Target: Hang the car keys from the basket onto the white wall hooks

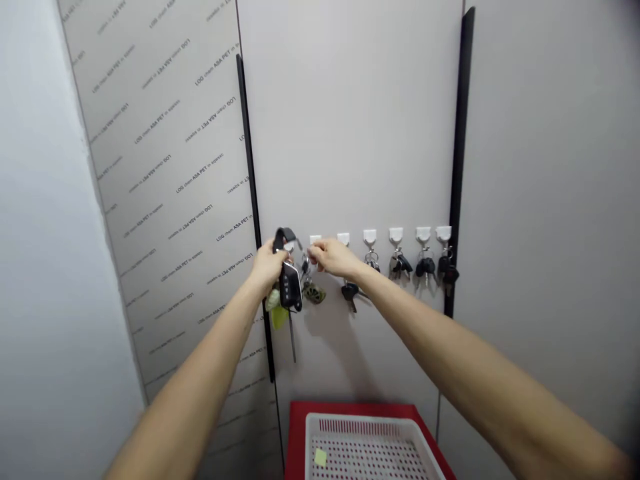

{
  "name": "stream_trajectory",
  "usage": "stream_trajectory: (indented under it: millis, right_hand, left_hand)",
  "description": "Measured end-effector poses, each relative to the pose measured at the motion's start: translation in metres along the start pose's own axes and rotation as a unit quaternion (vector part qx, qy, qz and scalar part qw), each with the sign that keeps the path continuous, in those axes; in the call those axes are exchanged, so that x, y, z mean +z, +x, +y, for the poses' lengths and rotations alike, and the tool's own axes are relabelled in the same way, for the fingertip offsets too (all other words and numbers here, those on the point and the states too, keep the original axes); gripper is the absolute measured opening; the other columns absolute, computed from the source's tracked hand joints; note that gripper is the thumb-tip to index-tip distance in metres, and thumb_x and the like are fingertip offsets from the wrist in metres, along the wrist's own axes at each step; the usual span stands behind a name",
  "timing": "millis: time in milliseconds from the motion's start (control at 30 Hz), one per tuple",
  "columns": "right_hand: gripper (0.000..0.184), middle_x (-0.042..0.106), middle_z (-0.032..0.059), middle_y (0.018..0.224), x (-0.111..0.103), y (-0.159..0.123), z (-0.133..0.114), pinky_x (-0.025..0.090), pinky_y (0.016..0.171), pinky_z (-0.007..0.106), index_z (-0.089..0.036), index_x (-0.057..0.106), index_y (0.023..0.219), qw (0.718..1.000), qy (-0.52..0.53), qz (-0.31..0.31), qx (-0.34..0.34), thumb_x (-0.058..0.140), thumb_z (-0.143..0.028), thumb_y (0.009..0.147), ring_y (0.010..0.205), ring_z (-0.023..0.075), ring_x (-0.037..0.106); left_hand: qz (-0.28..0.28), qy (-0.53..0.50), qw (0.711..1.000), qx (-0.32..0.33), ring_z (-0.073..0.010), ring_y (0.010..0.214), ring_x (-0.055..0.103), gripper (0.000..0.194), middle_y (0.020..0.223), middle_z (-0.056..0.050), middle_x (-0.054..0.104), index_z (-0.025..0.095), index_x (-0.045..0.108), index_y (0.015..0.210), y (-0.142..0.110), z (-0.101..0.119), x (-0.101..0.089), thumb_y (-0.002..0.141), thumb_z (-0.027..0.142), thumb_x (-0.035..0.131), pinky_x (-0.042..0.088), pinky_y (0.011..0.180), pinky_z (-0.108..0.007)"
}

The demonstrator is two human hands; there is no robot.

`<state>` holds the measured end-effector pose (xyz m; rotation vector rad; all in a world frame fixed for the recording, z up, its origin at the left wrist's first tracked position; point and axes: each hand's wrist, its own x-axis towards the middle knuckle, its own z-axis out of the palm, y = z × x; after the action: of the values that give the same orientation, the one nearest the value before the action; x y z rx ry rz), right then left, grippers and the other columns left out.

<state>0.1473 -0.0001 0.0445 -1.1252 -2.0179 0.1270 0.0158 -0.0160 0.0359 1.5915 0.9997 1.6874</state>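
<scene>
A row of white wall hooks (pixel 396 235) runs across a grey cabinet door, most with dark key bunches (pixel 425 268) hanging from them. My left hand (pixel 267 265) is closed on a key bunch with a black remote fob (pixel 291 288), a black strap loop and pale green tags, held up at the leftmost hook. My right hand (pixel 331 257) pinches the key ring (pixel 306 261) of that same bunch just under the second hook (pixel 315 239). Another dark key (pixel 350 292) hangs below my right wrist.
A white perforated basket (pixel 370 448) with a small yellow-green note in it sits on a red surface (pixel 299 433) below the hooks. Long black door handles run vertically at left (pixel 250 200) and right (pixel 460 153). A film-covered panel stands to the left.
</scene>
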Motion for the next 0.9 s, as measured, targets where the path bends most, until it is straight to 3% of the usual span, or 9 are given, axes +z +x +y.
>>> stream_trajectory:
  millis: [100,233,333,433,500,600,700,800,900]
  right_hand:
    - [0.019,0.047,-0.0003,0.047,0.002,-0.031,0.013,0.031,0.041,0.015,-0.012,0.046,0.053,0.989,-0.015,-0.147,-0.012,0.033,-0.019,0.065,0.040,0.0052,0.042]
    - [0.019,0.043,-0.0025,0.044,0.033,-0.099,0.050,0.028,0.038,0.014,-0.011,0.050,0.053,0.953,-0.011,-0.303,0.018,0.033,-0.013,0.062,0.038,0.0037,0.036]
    - [0.018,0.038,-0.0048,0.040,0.059,-0.146,0.077,0.023,0.037,0.014,-0.012,0.053,0.051,0.938,-0.043,-0.343,0.006,0.036,-0.011,0.057,0.038,0.0027,0.029]
    - [0.018,0.040,-0.0047,0.038,0.065,-0.169,0.093,0.023,0.035,0.015,-0.013,0.055,0.051,0.932,-0.062,-0.355,0.045,0.038,-0.010,0.055,0.036,0.0033,0.029]
    - [0.018,0.048,-0.0030,0.044,0.052,-0.164,0.096,0.029,0.039,0.016,-0.013,0.057,0.056,0.953,-0.039,-0.295,0.059,0.039,-0.010,0.056,0.040,0.0050,0.036]
    - [0.023,0.058,0.0032,0.072,0.016,-0.134,0.093,0.037,0.057,0.020,-0.014,0.056,0.079,0.996,-0.021,-0.015,0.084,0.039,-0.018,0.063,0.056,0.0089,0.048]
    - [0.036,0.054,0.0079,0.089,-0.014,-0.097,0.089,0.037,0.066,0.024,-0.013,0.047,0.097,0.968,-0.075,0.203,0.128,0.041,-0.029,0.065,0.066,0.0116,0.050]
    - [0.038,0.057,0.0064,0.077,-0.023,-0.074,0.089,0.037,0.062,0.026,-0.015,0.047,0.096,0.954,-0.111,0.219,0.172,0.044,-0.033,0.062,0.065,0.0143,0.051]
    - [0.028,0.056,0.0028,0.061,-0.026,-0.063,0.088,0.036,0.054,0.023,-0.016,0.052,0.084,0.955,-0.085,0.213,0.186,0.040,-0.032,0.065,0.056,0.0128,0.049]
  left_hand:
    - [-0.101,0.053,0.992,-0.061,-0.0067,0.041,0.044,0.032,0.047,0.005,0.046,0.015,0.046,0.081,-0.031,-0.028,0.013,0.053,0.004,0.036,0.035,0.042,-0.018]
    - [-0.224,0.100,0.965,-0.093,-0.0088,0.052,0.047,0.033,0.058,0.001,0.052,0.014,0.050,0.079,-0.096,-0.099,0.037,0.052,0.002,0.035,0.038,0.051,-0.020]
    - [-0.273,0.138,0.947,-0.096,-0.0129,0.073,0.049,0.035,0.077,-0.002,0.056,0.015,0.052,0.082,-0.140,-0.146,0.050,0.052,0.003,0.037,0.038,0.065,-0.023]
    - [-0.305,0.201,0.920,-0.140,-0.0152,0.076,0.050,0.036,0.081,-0.004,0.057,0.015,0.051,0.086,-0.152,-0.161,0.057,0.054,0.005,0.039,0.037,0.069,-0.026]
    - [-0.262,0.229,0.926,-0.143,-0.0162,0.079,0.049,0.039,0.089,-0.008,0.055,0.012,0.047,0.095,-0.137,-0.149,0.060,0.056,0.011,0.043,0.036,0.072,-0.028]
    - [-0.123,0.224,0.963,-0.088,-0.0161,0.087,0.046,0.050,0.102,-0.013,0.047,0.009,0.036,0.106,-0.093,-0.115,0.071,0.060,0.023,0.047,0.034,0.076,-0.027]
    - [-0.016,0.233,0.972,-0.034,-0.0157,0.085,0.047,0.049,0.097,-0.010,0.049,0.014,0.036,0.104,-0.052,-0.087,0.091,0.059,0.029,0.049,0.036,0.073,-0.027]
    - [-0.006,0.239,0.971,-0.031,-0.0141,0.071,0.051,0.031,0.078,-0.005,0.056,0.017,0.047,0.088,-0.032,-0.075,0.114,0.059,0.026,0.049,0.038,0.064,-0.026]
    - [-0.041,0.142,0.988,-0.036,-0.0088,0.054,0.049,0.014,0.061,-0.001,0.053,0.014,0.050,0.073,-0.022,-0.062,0.126,0.064,0.021,0.041,0.038,0.053,-0.021]
